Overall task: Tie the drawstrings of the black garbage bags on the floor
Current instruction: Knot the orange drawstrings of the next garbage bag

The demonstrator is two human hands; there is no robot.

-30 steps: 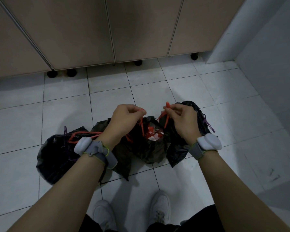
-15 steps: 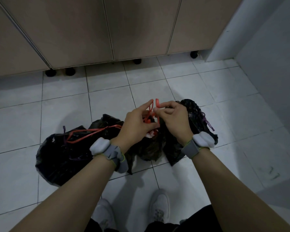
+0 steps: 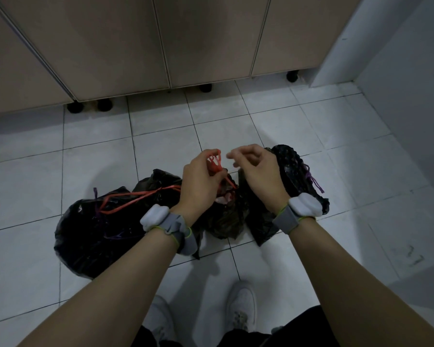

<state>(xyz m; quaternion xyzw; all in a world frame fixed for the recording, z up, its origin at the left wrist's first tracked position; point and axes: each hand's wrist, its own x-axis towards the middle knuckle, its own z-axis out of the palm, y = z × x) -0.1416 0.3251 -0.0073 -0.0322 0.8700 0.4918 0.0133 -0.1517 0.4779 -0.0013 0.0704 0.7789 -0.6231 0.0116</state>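
I see the orange drawstring [image 3: 214, 162] bunched in loops above the middle black garbage bag [image 3: 226, 216] on the tiled floor [image 3: 161, 126]; my left hand [image 3: 198, 181] pinches it mid-knot. Right hand [image 3: 254, 169] is loosely curled, holding nothing. Next, I'd guess: regrab the free loop, pull tight. The bag's mouth shows pinkish trash; the flanking bags' contents are hidden.

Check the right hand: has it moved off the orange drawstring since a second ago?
Yes. The right hand has let go and sits just right of the orange drawstring, which the left hand grips over the middle bag.
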